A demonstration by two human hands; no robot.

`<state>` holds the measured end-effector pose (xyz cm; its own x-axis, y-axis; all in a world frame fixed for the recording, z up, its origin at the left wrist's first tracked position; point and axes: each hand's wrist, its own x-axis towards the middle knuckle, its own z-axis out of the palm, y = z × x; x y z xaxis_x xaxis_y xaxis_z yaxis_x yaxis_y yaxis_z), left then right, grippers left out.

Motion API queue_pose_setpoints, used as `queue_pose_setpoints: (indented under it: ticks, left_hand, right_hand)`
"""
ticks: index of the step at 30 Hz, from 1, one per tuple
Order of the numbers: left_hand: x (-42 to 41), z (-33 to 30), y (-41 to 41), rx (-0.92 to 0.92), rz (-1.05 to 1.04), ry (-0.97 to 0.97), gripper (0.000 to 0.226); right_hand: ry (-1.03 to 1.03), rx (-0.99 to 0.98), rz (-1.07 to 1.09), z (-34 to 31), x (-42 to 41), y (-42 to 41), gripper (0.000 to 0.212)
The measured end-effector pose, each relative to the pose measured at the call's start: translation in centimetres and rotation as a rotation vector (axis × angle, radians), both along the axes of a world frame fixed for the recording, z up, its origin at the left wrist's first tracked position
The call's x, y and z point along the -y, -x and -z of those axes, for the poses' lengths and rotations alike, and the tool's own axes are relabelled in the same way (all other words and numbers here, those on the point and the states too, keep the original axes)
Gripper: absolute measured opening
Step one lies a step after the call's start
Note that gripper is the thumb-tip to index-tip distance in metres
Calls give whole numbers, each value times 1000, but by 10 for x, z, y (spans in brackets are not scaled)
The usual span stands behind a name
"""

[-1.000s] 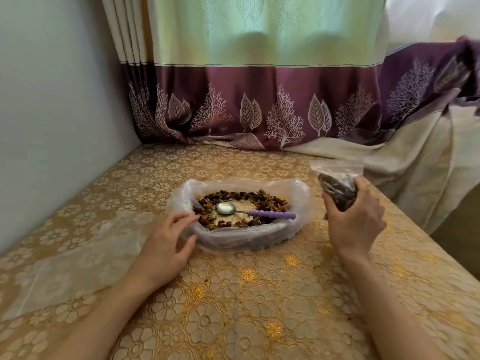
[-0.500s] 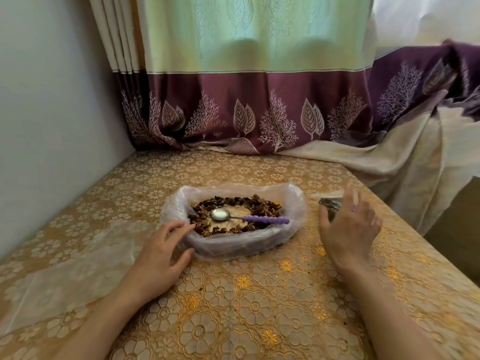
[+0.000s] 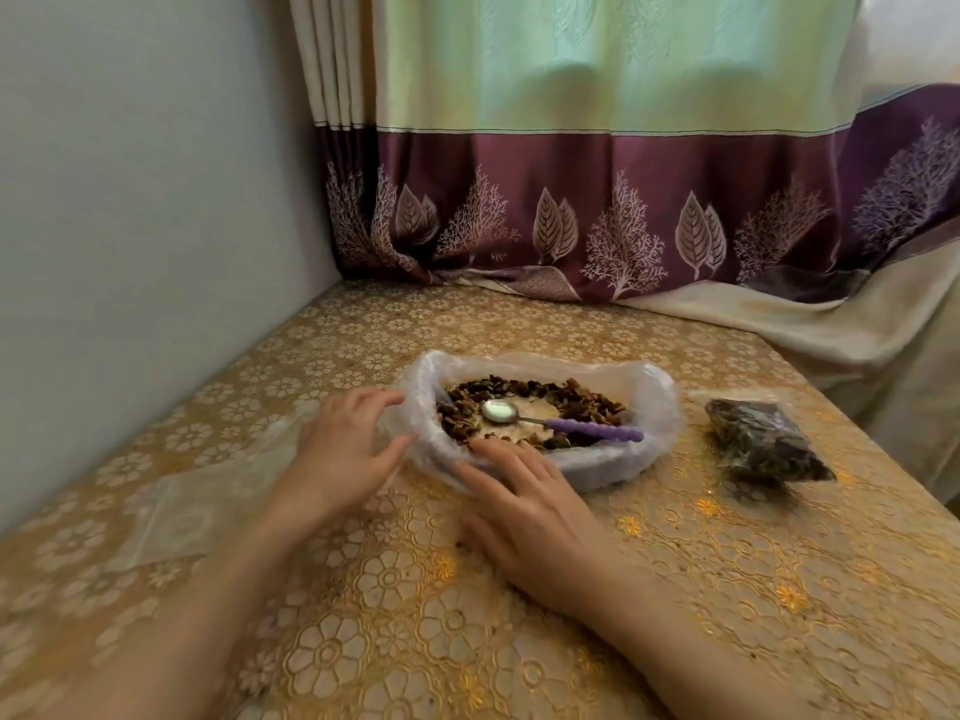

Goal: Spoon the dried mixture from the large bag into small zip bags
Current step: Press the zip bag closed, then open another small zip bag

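The large clear bag (image 3: 654,402) lies rolled open at the table's middle, holding the dark dried mixture (image 3: 582,393). A spoon with a purple handle (image 3: 592,430) rests inside it, bowl to the left. My left hand (image 3: 343,449) touches the bag's left rim with relaxed fingers. My right hand (image 3: 535,517) lies flat against the bag's near rim, fingers straight. A filled small zip bag (image 3: 763,441) lies on the table to the right, apart from both hands.
Several empty clear zip bags (image 3: 197,506) lie flat at the left on the gold lace tablecloth (image 3: 727,589). A grey wall stands at the left, a purple and green curtain (image 3: 571,210) at the back. The table's right edge drops off beside the filled bag.
My right hand set the filled small bag down on the right, let go and moved left to the large bag's near rim. My left hand stayed at the left rim.
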<state>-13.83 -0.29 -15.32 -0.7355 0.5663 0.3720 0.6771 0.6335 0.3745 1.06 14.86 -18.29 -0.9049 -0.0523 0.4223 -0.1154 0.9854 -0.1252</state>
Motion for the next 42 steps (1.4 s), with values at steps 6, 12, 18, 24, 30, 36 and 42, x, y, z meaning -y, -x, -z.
queue_pose_setpoints:
  ticks: [6, 12, 18, 24, 30, 36, 42]
  left_hand:
    - [44, 17, 3, 133, -238, 274, 77]
    - [56, 22, -3, 143, -185, 232, 53]
    - [31, 14, -1, 15, -176, 203, 49]
    - [2, 15, 5, 36, -79, 66, 13]
    - [-2, 10, 1, -65, -79, -125, 10]
    - [-28, -11, -18, 98, 118, -374, 16]
    - [-17, -9, -18, 141, 138, -363, 24]
  right_hand:
    - [-12, 86, -9, 7, -6, 5, 58]
    - [4, 85, -24, 9, -6, 5, 50]
    - [27, 61, -37, 8, -5, 4, 48]
    - [58, 36, -37, 5, -3, 1, 46]
    - [121, 54, -14, 9, -6, 3, 47]
    - [121, 40, -11, 8, -6, 3, 46]
    - [122, 56, -15, 7, -7, 2, 45]
